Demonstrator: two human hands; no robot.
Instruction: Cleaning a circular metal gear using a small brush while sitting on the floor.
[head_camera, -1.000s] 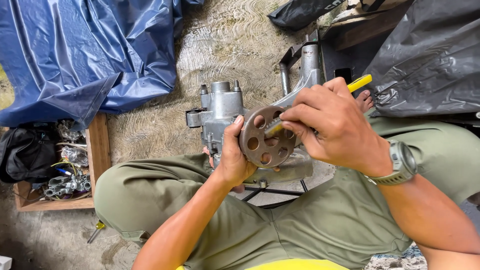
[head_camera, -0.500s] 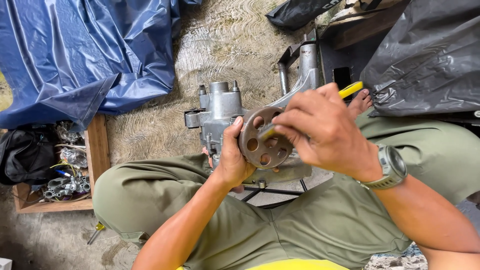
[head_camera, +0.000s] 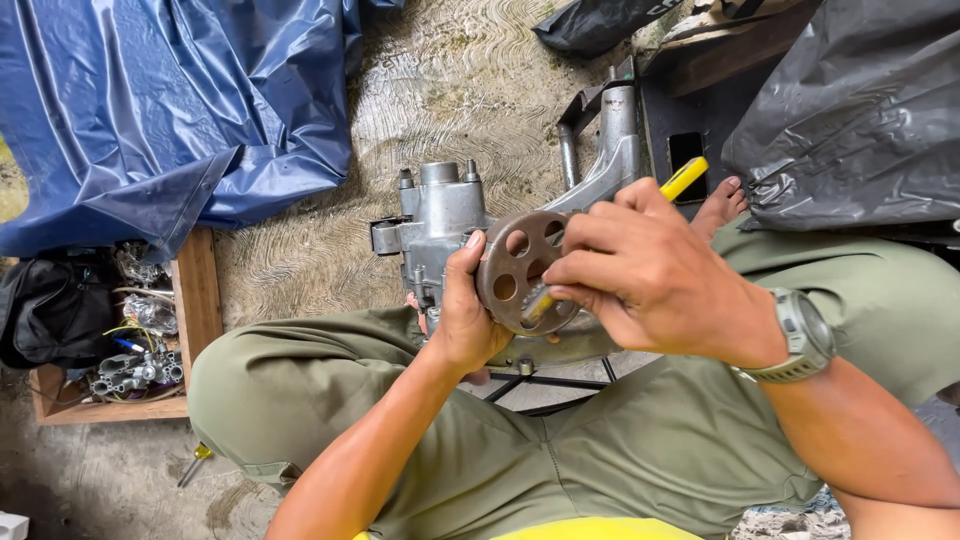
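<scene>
Left hand (head_camera: 462, 320) clasps the rusty perforated metal disc (head_camera: 518, 270) at centre, thumb on its rim. Right hand (head_camera: 650, 275), wrist bent, pinches a yellow-handled tool (head_camera: 684, 178) poking through a hole. Behind sits the grey cast engine casing (head_camera: 445, 220). Wooden tray (head_camera: 195, 300) at nine o'clock; glossy blue tarp (head_camera: 170, 100) at ten o'clock; black plastic sheet (head_camera: 860, 110) at two.
</scene>
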